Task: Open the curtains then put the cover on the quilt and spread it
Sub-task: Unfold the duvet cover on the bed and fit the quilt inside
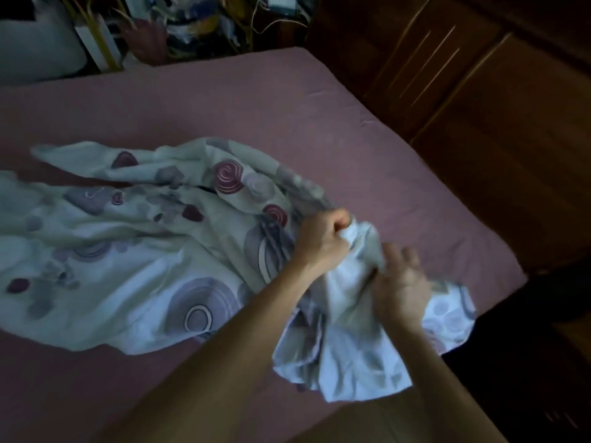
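A pale quilt cover (128,251) printed with purple and maroon swirls lies crumpled across the mauve bed sheet (224,107), stretching from the left edge to the bed's near right corner. My left hand (323,238) is fisted on a bunched fold of the cover near its right end. Just to the right and lower, my right hand (399,282) grips the same bunch of fabric, its pale inner side showing. The room is dim; no quilt or curtain is in view.
Dark wooden wardrobe doors (479,107) stand along the bed's right side. Cluttered items and cables (192,27) sit beyond the far edge, with a white pillow-like shape (38,49) at the far left. The bed's near right corner lies just beyond my hands.
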The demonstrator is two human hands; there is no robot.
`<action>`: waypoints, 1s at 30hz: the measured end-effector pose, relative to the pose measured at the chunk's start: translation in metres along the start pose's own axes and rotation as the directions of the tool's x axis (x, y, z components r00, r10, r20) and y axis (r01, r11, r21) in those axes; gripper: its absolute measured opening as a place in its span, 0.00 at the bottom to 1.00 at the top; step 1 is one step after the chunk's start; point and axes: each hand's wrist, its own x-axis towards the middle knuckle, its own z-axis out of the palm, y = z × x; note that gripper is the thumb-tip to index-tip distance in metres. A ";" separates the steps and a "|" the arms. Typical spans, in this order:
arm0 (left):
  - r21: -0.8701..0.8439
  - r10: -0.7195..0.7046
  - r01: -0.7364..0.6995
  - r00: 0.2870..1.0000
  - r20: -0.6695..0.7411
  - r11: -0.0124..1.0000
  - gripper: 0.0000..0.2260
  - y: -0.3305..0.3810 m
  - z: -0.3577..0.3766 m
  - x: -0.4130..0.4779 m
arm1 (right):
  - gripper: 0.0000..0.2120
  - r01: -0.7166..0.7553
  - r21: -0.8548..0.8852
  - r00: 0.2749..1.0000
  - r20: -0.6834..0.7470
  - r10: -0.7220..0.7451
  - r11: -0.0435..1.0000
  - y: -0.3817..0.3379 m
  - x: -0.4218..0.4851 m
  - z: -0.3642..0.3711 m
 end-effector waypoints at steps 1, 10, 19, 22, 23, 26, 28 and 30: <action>0.168 -0.073 0.059 0.995 0.075 0.984 0.14 -0.015 0.010 -0.007 | 0.16 0.036 -0.033 0.984 0.174 -0.029 0.999 0.013 -0.014 0.006; 0.165 -0.413 0.465 0.869 -0.271 0.870 0.25 -0.057 0.023 -0.009 | 0.12 0.068 0.136 0.790 0.598 -0.136 0.988 0.040 -0.012 0.023; 0.408 -0.379 0.483 0.871 -0.311 0.775 0.37 -0.067 -0.012 0.071 | 0.37 -0.311 0.178 0.687 0.721 0.092 0.934 0.018 0.049 0.066; 0.486 -0.460 0.520 0.853 -0.248 0.702 0.42 -0.082 -0.014 0.086 | 0.40 -0.319 0.103 0.595 0.796 0.115 0.942 0.004 0.052 0.086; 0.522 -0.490 0.527 0.843 -0.221 0.671 0.41 -0.087 -0.013 0.090 | 0.33 -0.289 0.112 0.599 0.796 0.088 0.951 0.001 0.052 0.091; 0.664 -0.542 0.474 0.832 -0.122 0.578 0.23 -0.104 -0.011 0.095 | 0.08 -0.131 0.119 0.570 0.822 -0.023 0.984 -0.002 0.052 0.097; 0.701 -0.543 0.435 0.836 -0.081 0.565 0.12 -0.107 -0.010 0.104 | 0.14 -0.093 0.128 0.569 0.821 -0.053 0.987 0.004 0.061 0.096; 0.672 -0.473 0.370 0.881 -0.034 0.641 0.09 -0.094 -0.007 0.122 | 0.19 -0.100 0.156 0.654 0.755 -0.053 0.983 0.017 0.082 0.086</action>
